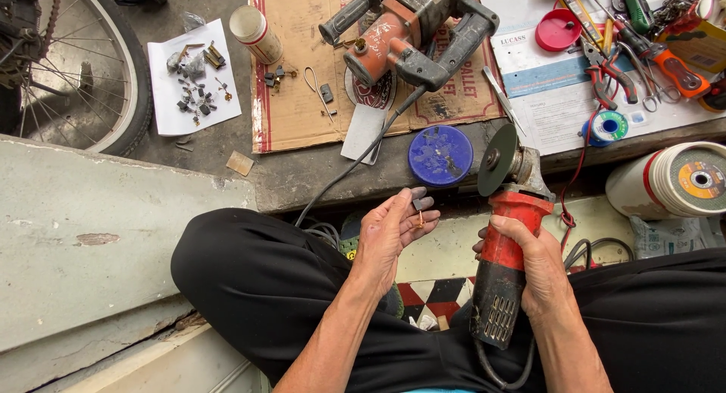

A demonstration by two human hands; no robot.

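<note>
Wheel (72, 68) of a bicycle fills the far left corner, and just right of it a white paper (193, 77) lies on the floor with small dark parts scattered on it. Beyond that a can (255, 34) lies tipped at the edge of a cardboard sheet (302, 98), and on the cardboard rests a big red and grey drill (404, 34), its black cord running down toward your knees. A round blue lid (440, 156) sits at the near edge of the floor slab, just beside the grinder's disc.

Your left hand (389, 230) is palm up over your left thigh, fingers (427, 215) curled loosely half open. On them lies a small dark carbon brush (421, 205) with a thin copper lead; it rests on the fingertips and is not pinched.

Just right of it, your right hand (529, 268) is closed around the red body of the grinder (503, 249), fingers wrapped tight about the middle. The grinder stands with its dark disc (497, 160) pointing away from you, near the blue lid, and its black tail and cord hang down between your legs.

Further right, pliers (609, 72) and screwdrivers (665, 57) lie on printed papers, a red lid (557, 30) above them, a solder spool (605, 126) at the edge. At the far right stands a stack of discs (673, 180) in a white wrapper.
</note>
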